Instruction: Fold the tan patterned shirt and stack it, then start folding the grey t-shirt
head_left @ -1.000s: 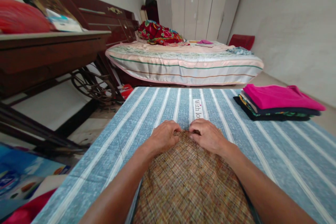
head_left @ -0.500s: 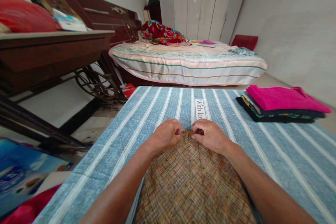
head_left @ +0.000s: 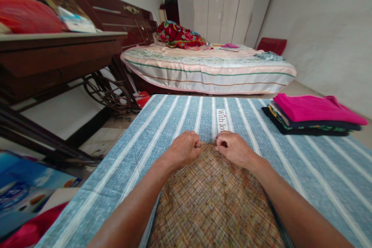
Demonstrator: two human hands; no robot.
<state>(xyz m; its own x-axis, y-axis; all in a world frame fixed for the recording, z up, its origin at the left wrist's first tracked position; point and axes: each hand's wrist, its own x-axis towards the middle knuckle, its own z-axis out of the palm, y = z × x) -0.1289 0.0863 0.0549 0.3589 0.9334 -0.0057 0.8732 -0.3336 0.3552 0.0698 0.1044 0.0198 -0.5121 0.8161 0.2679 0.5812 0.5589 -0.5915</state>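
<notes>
A brown plaid cloth [head_left: 212, 197] lies lengthwise on the blue striped sheet [head_left: 314, 166], running from under me to the middle of the sheet. My left hand [head_left: 183, 149] is closed in a pinch on the cloth's far edge, left of centre. My right hand [head_left: 234, 148] pinches the same edge just to the right, a small gap between the two fists. Both forearms lie along the cloth's sides.
A stack of folded clothes [head_left: 314, 114] with a pink piece on top sits at the sheet's right far corner. A dark wooden sewing table [head_left: 58, 58] stands to the left. A mattress [head_left: 209, 69] with bundled red fabric lies beyond the sheet. Colourful packaging [head_left: 26, 193] lies at lower left.
Both hands stay on the cloth's far edge; the fingers have curled tighter into pinches and the view has shifted slightly.
</notes>
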